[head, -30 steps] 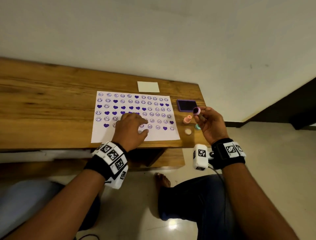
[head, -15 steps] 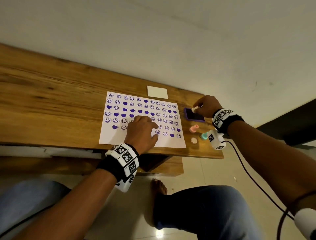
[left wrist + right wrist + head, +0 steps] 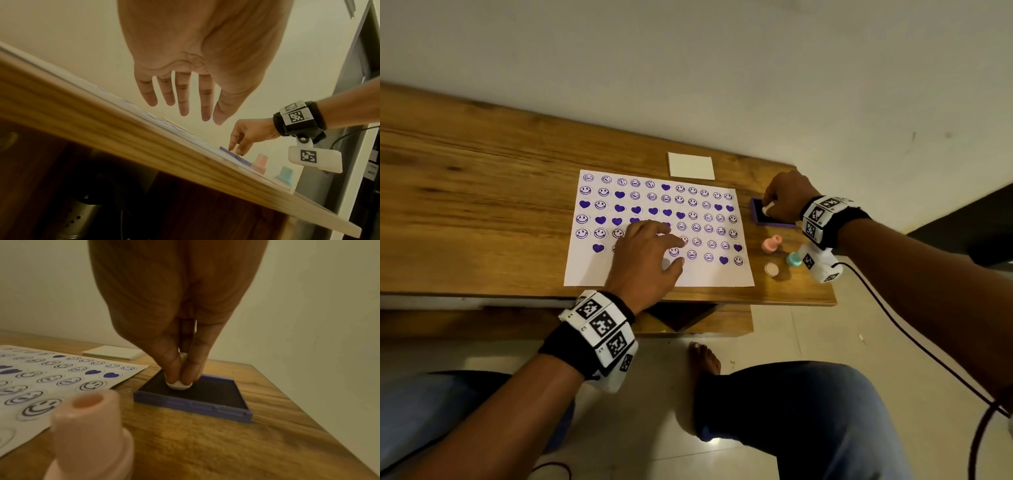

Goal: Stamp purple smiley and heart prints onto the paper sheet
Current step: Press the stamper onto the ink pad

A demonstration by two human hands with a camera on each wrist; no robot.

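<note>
Right hand (image 3: pixel 174 308) pinches a small white round stamp (image 3: pixel 178 385) onto the square purple-framed ink pad (image 3: pixel 197 404); left hand (image 3: pixel 645 255), fingers spread flat, presses the printed white paper sheet (image 3: pixel 709 274).

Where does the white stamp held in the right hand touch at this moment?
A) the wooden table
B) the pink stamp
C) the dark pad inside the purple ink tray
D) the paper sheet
C: in the right wrist view the right hand pinches the white stamp with its base set down on the dark surface of the purple ink pad, apart from the paper sheet and the pink stamp.
</note>
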